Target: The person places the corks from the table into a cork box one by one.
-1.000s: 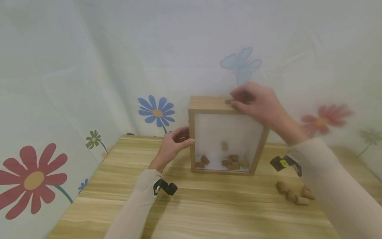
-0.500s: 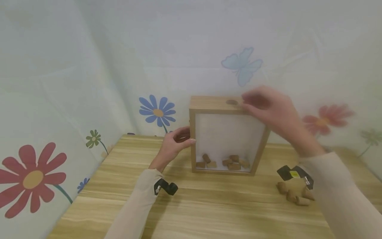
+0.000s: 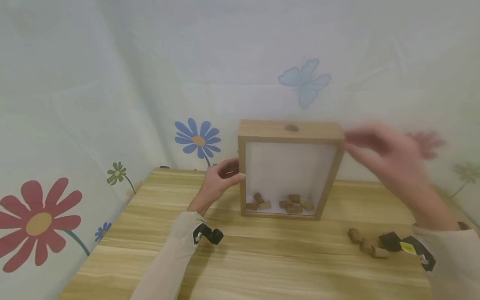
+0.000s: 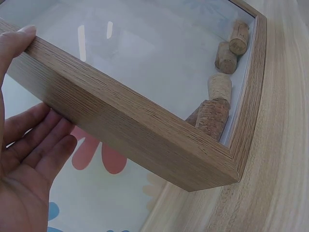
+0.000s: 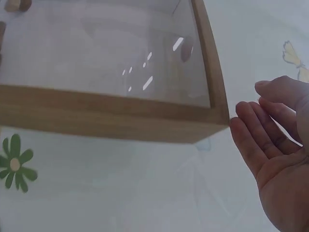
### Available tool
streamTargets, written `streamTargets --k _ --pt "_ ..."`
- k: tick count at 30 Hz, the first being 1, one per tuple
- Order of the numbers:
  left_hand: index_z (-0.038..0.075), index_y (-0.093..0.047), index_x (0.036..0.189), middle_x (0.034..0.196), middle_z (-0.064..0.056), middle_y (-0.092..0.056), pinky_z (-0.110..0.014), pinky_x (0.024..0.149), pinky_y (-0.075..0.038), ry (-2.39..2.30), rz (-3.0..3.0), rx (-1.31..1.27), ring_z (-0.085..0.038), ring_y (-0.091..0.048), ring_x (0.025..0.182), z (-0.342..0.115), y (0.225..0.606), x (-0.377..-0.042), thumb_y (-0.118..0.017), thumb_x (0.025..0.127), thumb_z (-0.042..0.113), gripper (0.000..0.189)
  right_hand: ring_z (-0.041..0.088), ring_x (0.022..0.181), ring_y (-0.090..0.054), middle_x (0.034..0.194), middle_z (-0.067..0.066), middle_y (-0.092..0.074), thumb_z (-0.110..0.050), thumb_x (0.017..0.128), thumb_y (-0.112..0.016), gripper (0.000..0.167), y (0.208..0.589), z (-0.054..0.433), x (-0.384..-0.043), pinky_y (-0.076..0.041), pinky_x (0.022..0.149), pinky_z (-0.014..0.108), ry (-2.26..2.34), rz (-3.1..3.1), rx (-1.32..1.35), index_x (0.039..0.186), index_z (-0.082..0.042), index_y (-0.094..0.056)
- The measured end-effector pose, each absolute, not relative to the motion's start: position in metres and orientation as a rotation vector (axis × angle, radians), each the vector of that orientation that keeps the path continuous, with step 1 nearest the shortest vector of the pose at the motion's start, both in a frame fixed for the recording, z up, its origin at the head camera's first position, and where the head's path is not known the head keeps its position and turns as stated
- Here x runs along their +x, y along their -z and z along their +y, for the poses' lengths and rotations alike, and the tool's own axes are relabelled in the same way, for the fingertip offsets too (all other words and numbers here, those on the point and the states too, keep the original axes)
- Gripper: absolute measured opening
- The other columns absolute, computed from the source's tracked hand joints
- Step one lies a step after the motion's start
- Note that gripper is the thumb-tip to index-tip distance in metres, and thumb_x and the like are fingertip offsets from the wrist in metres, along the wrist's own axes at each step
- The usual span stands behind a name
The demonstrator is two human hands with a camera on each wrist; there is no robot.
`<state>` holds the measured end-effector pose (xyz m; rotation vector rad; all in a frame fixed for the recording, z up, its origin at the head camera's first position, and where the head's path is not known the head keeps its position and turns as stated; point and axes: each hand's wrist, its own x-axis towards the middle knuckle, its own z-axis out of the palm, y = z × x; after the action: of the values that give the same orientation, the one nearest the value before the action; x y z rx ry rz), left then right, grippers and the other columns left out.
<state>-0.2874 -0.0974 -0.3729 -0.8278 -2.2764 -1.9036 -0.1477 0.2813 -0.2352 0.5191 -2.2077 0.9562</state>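
A wooden shadow box (image 3: pixel 262 129) with a clear front stands upright on the table. A round hole (image 3: pixel 291 128) shows in its top edge. Several wine corks (image 3: pixel 294 208) lie inside along the bottom. My left hand (image 3: pixel 217 183) holds the box's left side, with the thumb on the front rim and the fingers behind, as the left wrist view shows too. Beside the upper right corner is my right hand (image 3: pixel 390 158), blurred in the head view. In the right wrist view that hand (image 5: pixel 280 145) has loosely bent fingers and holds nothing.
Several loose corks (image 3: pixel 367 246) lie on the wood-grain table (image 3: pixel 285 258) to the right of the box, partly behind the right wrist camera (image 3: pixel 390 241). A pale cloth (image 3: pixel 225 50) printed with flowers and a butterfly hangs behind.
A cork fell inside the box and settled at the lower left. My right hand moved from the top hole rightward and down past the corner. The left hand stayed put.
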Motion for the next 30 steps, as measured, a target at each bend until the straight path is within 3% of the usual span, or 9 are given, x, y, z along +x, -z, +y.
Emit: streamTargets --k 4,9,18,25,27,30 --pt "0.004 -0.061 0.147 0.136 -0.012 -0.068 -0.036 0.107 -0.054 1.9 -2.282 -0.819 -0.028 -0.065 0.127 -0.097 0.372 -0.287 -0.082 0.093 0.025 0.062 -0.002 0.103 -0.066 0.116 -0.005 -0.075 -0.003 0.093 -0.082 0.031 0.249 0.297 -0.139 -0.049 0.088 0.004 -0.963 -2.307 0.44 0.122 -0.007 -0.075" --pt "0.003 -0.06 0.147 0.137 -0.013 -0.068 -0.036 0.108 -0.054 1.906 -2.279 -0.824 -0.029 -0.065 0.127 -0.097 0.372 -0.286 -0.083 0.093 0.025 0.062 -0.008 0.104 -0.061 0.122 0.01 -0.074 -0.012 0.097 -0.08 0.032 0.273 0.323 -0.135 -0.045 0.089 0.002 -0.909 -2.473 0.417 0.128 -0.01 -0.074" --pt "0.002 -0.059 0.148 0.139 -0.015 -0.066 -0.037 0.108 -0.055 1.908 -2.285 -0.821 -0.031 -0.063 0.129 -0.097 0.371 -0.285 -0.082 0.094 0.022 0.062 -0.011 0.097 -0.063 0.121 0.018 -0.074 -0.011 0.098 -0.079 0.033 0.316 0.369 -0.136 -0.051 0.08 0.007 -0.919 -2.604 0.37 0.129 -0.004 -0.072" --pt "0.002 -0.059 0.148 0.139 -0.016 -0.066 -0.038 0.108 -0.054 1.901 -2.29 -0.829 -0.032 -0.063 0.129 -0.096 0.373 -0.286 -0.082 0.095 0.021 0.062 -0.006 0.095 -0.068 0.112 -0.01 -0.077 -0.001 0.095 -0.078 0.03 0.348 0.4 -0.137 -0.055 0.078 0.009 -0.975 -2.611 0.445 0.124 0.003 -0.072" --pt "0.002 -0.058 0.148 0.14 -0.016 -0.066 -0.038 0.108 -0.054 1.899 -2.289 -0.827 -0.032 -0.063 0.13 -0.097 0.372 -0.286 -0.082 0.095 0.022 0.062 -0.005 0.095 -0.068 0.111 -0.013 -0.076 0.002 0.094 -0.077 0.031 0.355 0.408 -0.139 -0.055 0.078 0.01 -0.996 -2.612 0.474 0.123 0.006 -0.071" --pt "0.002 -0.059 0.148 0.14 -0.016 -0.066 -0.037 0.108 -0.054 1.888 -2.292 -0.823 -0.031 -0.063 0.129 -0.097 0.372 -0.286 -0.082 0.094 0.022 0.062 -0.005 0.096 -0.068 0.112 -0.005 -0.078 0.0 0.094 -0.078 0.032 0.362 0.418 -0.14 -0.056 0.078 0.013 -0.969 -2.672 0.473 0.124 0.006 -0.07"
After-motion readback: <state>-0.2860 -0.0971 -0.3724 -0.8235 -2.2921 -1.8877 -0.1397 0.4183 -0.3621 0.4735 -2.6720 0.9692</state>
